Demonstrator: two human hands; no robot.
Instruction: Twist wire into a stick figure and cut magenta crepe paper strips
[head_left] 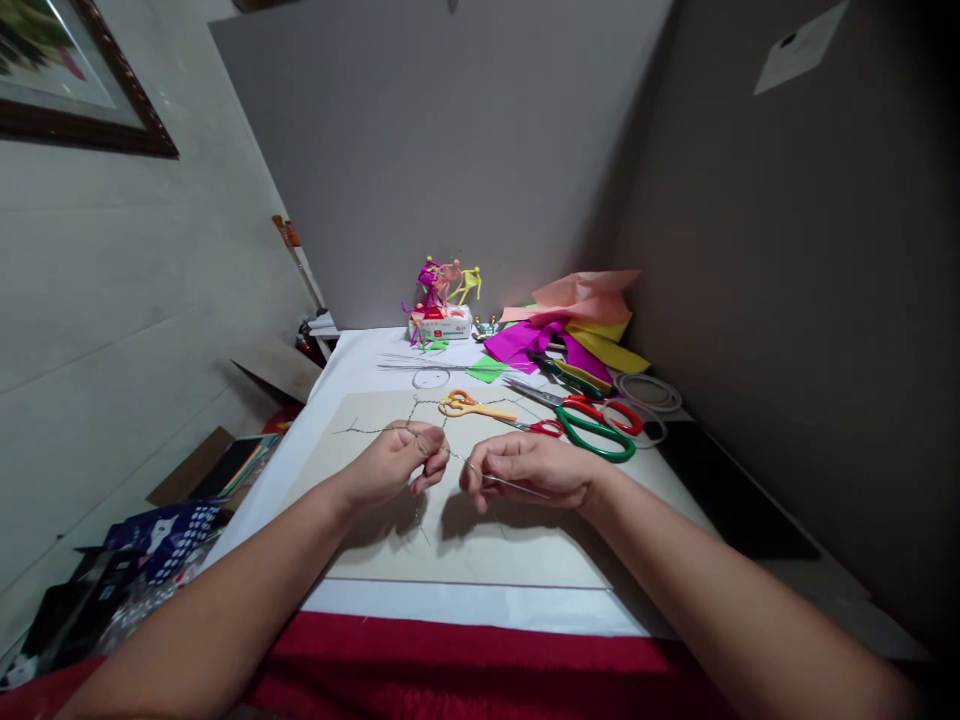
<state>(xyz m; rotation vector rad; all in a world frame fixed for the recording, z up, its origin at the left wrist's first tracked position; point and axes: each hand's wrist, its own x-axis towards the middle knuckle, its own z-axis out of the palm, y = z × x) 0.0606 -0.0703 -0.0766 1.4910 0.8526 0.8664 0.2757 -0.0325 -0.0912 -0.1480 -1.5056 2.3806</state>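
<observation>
My left hand (397,462) and my right hand (529,468) are both pinched shut on a thin twisted wire figure (375,429) held just above a beige board (480,550) on the table. The wire runs from my left fingertips across to my right fingers, with thin ends sticking out to the left and up. The two hands are a few centimetres apart, in the middle of the board.
Behind the hands lie orange scissors (472,407), red-handled scissors (592,408) and green-handled scissors (596,437). Further back are coloured papers (577,325), small coloured figures on a white box (442,300) and white rings (651,392). Boxes and clutter fill the floor at left (165,530).
</observation>
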